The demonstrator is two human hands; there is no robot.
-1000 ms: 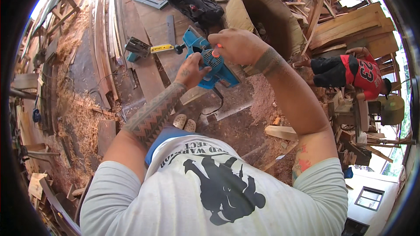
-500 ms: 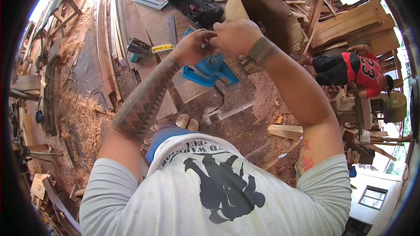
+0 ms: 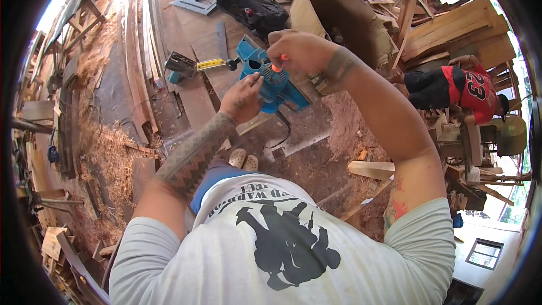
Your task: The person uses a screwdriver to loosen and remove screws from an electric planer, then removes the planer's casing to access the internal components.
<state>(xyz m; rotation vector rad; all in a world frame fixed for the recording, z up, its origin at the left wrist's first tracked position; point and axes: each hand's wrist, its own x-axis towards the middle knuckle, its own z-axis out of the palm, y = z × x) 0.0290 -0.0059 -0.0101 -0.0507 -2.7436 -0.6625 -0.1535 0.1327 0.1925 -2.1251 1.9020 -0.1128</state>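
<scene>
- The board (image 3: 197,34) is the widest thing here; the planer (image 3: 276,87) lies on it, in front of the person and beside the box (image 3: 306,14).
- The planer is a blue power tool, and I judge it to be rather heavy for its size. Its body should be stiff; the smooth casing may slip a little under dusty fingers.
- To lift it, the main body seems the best place to take hold. The black knob (image 3: 232,64) at its end, and the cord (image 3: 289,130), look like poor places to pull.
- The right hand (image 3: 299,51) is above the planer, its fingers curled closely around the orange tool (image 3: 277,68); none of the visible ones is spread.
- The left hand (image 3: 243,100) is at the near side of the planer, thumb and forefinger bent with their tips close together. I cannot tell if they pinch something small or only touch the casing.
- The orange tool is light, I would think, and easy to turn; it is perhaps a screwdriver, but the fingers hide most of it.
</scene>
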